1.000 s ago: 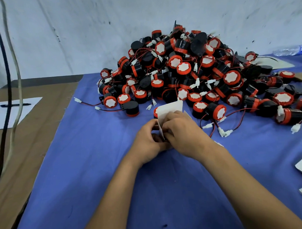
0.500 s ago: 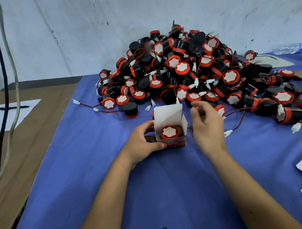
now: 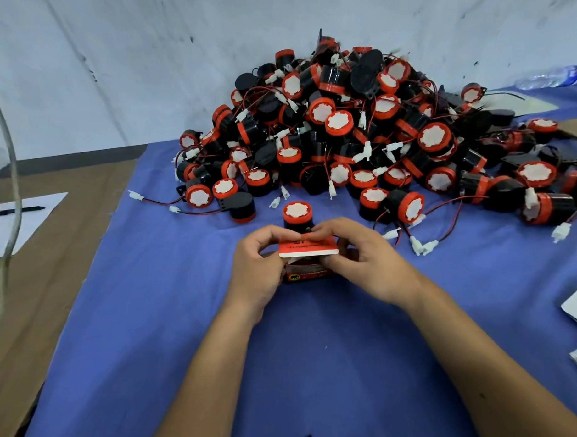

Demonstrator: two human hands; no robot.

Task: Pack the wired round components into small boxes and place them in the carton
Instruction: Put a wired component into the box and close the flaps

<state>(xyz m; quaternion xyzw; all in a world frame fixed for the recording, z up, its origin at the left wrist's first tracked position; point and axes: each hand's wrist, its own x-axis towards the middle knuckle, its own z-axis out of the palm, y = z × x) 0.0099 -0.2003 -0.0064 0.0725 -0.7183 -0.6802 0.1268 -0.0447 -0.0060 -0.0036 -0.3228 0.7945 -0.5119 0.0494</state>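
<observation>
The small box (image 3: 308, 250) between the fingers (image 3: 274, 233) looks like thin printed card, slightly glossy red with a white edge. The round parts (image 3: 339, 125) heaped beyond the fingers are shiny black and orange plastic with matt white faces. Beneath the fingers, a smooth blue cloth (image 3: 153, 321) covers the counter; left of it lies brown cardboard (image 3: 53, 259).

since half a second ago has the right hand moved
Yes. The right hand came toward the person, away from the pile of black-and-red round components, onto the small red-and-white cardboard box.
</observation>
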